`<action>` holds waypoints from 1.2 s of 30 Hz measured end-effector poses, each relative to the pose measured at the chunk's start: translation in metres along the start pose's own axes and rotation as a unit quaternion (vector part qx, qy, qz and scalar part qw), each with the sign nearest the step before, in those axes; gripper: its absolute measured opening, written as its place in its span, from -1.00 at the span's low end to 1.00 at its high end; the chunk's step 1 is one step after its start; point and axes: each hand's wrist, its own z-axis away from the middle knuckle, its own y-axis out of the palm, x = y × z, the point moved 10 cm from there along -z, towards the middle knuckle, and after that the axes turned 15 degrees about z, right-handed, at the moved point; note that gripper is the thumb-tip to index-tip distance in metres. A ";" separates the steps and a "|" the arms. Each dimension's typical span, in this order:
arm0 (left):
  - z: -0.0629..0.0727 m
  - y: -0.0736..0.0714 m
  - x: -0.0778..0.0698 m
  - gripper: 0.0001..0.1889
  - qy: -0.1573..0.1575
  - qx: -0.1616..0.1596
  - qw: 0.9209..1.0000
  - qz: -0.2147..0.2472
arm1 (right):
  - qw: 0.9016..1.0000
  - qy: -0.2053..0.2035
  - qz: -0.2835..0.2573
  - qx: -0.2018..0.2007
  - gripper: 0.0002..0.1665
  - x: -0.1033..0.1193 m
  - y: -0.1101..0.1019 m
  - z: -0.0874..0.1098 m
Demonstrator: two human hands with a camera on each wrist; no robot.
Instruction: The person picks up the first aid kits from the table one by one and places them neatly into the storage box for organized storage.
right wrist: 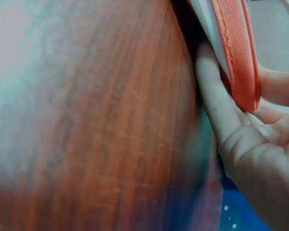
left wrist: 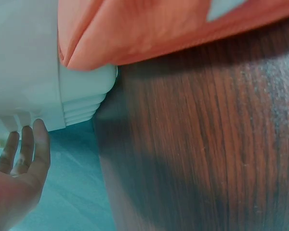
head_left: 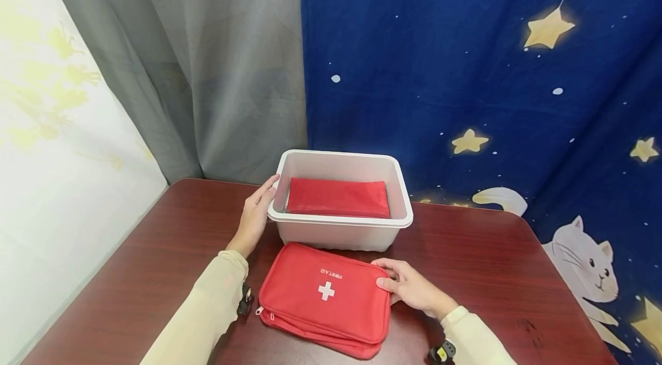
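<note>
A red first aid bag [head_left: 320,307], with a white cross and zipper pulls at its left corner, lies in front of a white plastic bin [head_left: 331,233]. My right hand [head_left: 414,287] pinches the bag's right edge, thumb on top and fingers beneath; the right wrist view shows the fingers [right wrist: 214,91] under the orange-looking edge. With fingers fairly straight, my left hand [head_left: 254,212] touches the bin's left side near the rim. In the left wrist view, its fingertips [left wrist: 39,127] lie against the outer wall. Inside the bin is a flat red pouch [head_left: 338,197].
The bin stands near the back edge of a dark reddish wooden table [head_left: 481,273]. Behind hang a grey curtain [head_left: 248,66] and a blue curtain [head_left: 414,66] with stars and a cat. A white patterned sheet [head_left: 67,152] hangs along the left side.
</note>
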 end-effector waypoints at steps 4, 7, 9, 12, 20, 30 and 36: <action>0.000 0.000 -0.001 -0.52 0.003 0.000 1.000 -0.003 | 1.000 0.002 -0.007 -0.003 -0.50 -0.002 -0.003 0.002; -0.003 -0.001 0.001 -0.52 0.003 0.000 1.000 0.004 | 1.000 0.002 -0.016 -0.004 -0.50 -0.004 -0.006 0.004; -0.007 -0.004 0.010 -0.52 0.010 -0.003 1.000 0.007 | 1.000 0.004 -0.018 -0.004 -0.50 -0.006 -0.008 0.005; -0.014 -0.011 0.023 -0.52 0.022 -0.008 1.000 0.007 | 1.000 0.007 -0.014 -0.009 -0.49 -0.008 -0.012 0.007; -0.019 -0.013 0.033 -0.53 0.024 -0.009 1.000 0.009 | 0.998 0.024 0.001 -0.066 -0.52 -0.012 -0.031 0.014; -0.006 -0.001 0.003 -0.52 0.002 0.004 1.000 0.007 | 0.994 0.016 -0.005 -0.107 -0.54 0.002 -0.043 0.022; -0.003 0.001 -0.001 -0.52 0.004 0.005 1.000 0.005 | 0.993 0.017 -0.049 -0.109 -0.51 0.008 -0.044 0.026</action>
